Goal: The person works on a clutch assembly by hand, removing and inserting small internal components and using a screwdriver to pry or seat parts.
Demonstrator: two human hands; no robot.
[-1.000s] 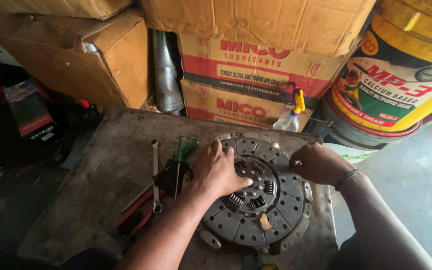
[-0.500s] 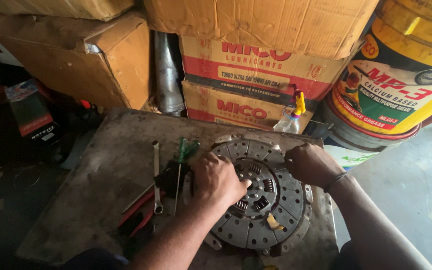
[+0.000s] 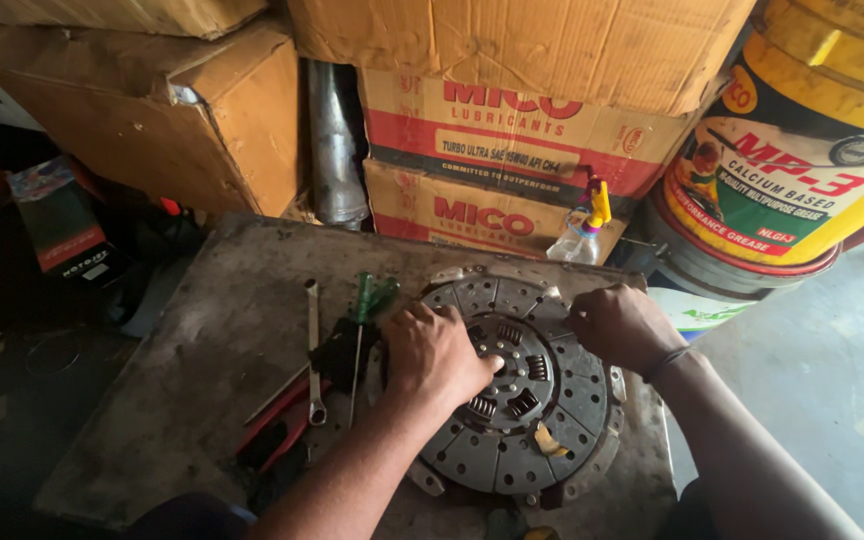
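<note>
— Clutch disc sits flat on the worn grey slab, toward its right end, and both of my hands are on it. What's at the far left?

— Left of the slab I see a dark box on the ground. On the slab itself, going rightward: a spanner lying lengthwise, a green-handled screwdriver just beside it, and red-handled pliers below them.

— And my left hand?

— It rests palm down on the disc's left half, fingers curled over the spring hub; it presses there and clasps nothing.

— The right hand?

— It lies on the disc's upper right rim, fingers bent over the edge. I cannot tell whether it truly grips the rim.

— Behind?

— Cardboard cartons are stacked, a small spray bottle stands before them, and a yellow drum stands at the far right.
</note>
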